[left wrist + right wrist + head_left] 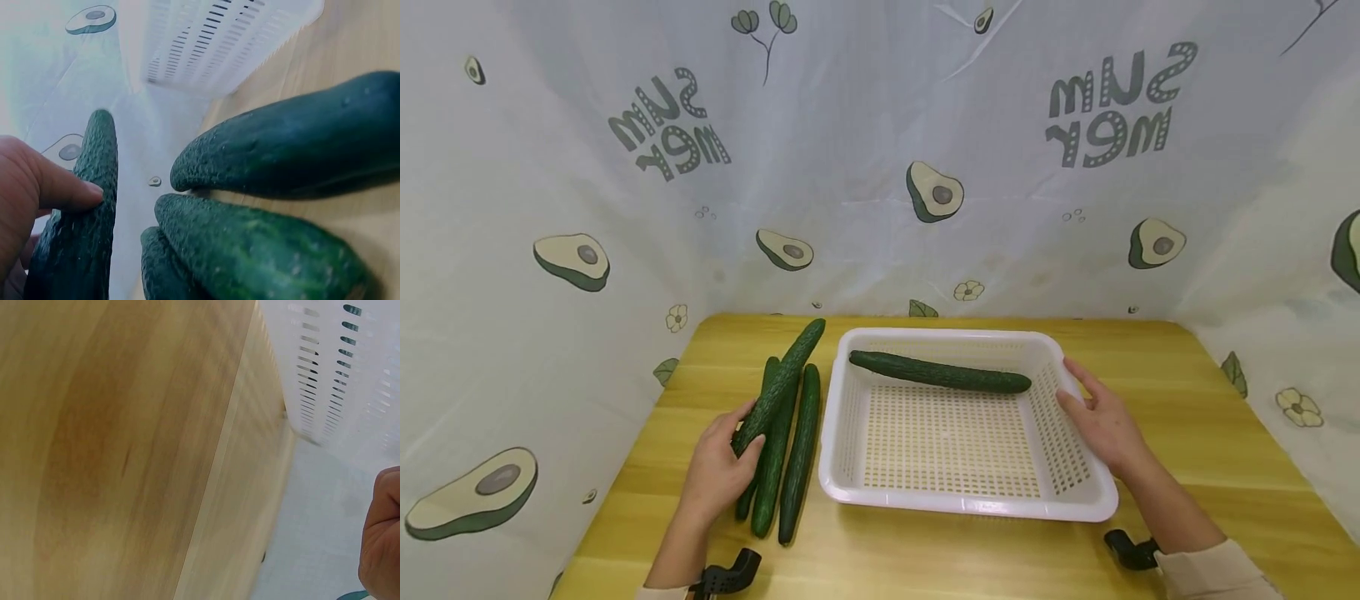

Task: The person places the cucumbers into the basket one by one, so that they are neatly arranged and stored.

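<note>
My left hand (715,467) grips a dark green cucumber (790,375) near its lower end, thumb on one side. In the left wrist view this cucumber (90,169) points upward, apart from the others beside it. Three more cucumbers lie side by side on the table, partly overlapped by the held one in the head view; the nearest to the basket is a straight cucumber (801,454). My right hand (1108,429) holds the right rim of a white plastic basket (958,505), thumb over the edge. Inside, one long cucumber (940,372) lies across the far end.
The wooden table (1180,400) carries the basket just right of the cucumbers. A pale curtain (850,150) printed with avocados hangs along the back and both sides. Black wrist camera mounts (730,573) sit by both forearms.
</note>
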The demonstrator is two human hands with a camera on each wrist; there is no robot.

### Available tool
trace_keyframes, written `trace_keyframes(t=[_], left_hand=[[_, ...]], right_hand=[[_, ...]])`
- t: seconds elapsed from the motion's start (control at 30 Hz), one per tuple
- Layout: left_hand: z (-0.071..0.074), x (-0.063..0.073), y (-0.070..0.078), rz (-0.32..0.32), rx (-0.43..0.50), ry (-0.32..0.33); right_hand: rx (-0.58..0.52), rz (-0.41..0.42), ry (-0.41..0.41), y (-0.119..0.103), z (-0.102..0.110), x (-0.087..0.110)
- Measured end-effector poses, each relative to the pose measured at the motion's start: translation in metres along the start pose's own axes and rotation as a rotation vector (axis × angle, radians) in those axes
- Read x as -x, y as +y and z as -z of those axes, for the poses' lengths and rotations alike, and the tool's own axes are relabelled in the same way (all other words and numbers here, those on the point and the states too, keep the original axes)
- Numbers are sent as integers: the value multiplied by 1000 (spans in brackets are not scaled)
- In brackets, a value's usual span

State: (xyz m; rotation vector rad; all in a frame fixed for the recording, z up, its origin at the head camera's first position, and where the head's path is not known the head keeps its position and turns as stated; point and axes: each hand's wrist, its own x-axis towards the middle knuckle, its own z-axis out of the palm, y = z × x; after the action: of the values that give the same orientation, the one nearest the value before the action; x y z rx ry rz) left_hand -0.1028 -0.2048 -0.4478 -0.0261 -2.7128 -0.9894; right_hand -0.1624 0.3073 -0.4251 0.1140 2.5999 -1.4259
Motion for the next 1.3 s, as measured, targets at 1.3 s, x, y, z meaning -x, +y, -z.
trace_keyframes(t=[1.3], left_hand=[[-24, -49, 78, -653, -177, -68]], right_hand=[[-12, -7, 11, 1, -3, 4]])
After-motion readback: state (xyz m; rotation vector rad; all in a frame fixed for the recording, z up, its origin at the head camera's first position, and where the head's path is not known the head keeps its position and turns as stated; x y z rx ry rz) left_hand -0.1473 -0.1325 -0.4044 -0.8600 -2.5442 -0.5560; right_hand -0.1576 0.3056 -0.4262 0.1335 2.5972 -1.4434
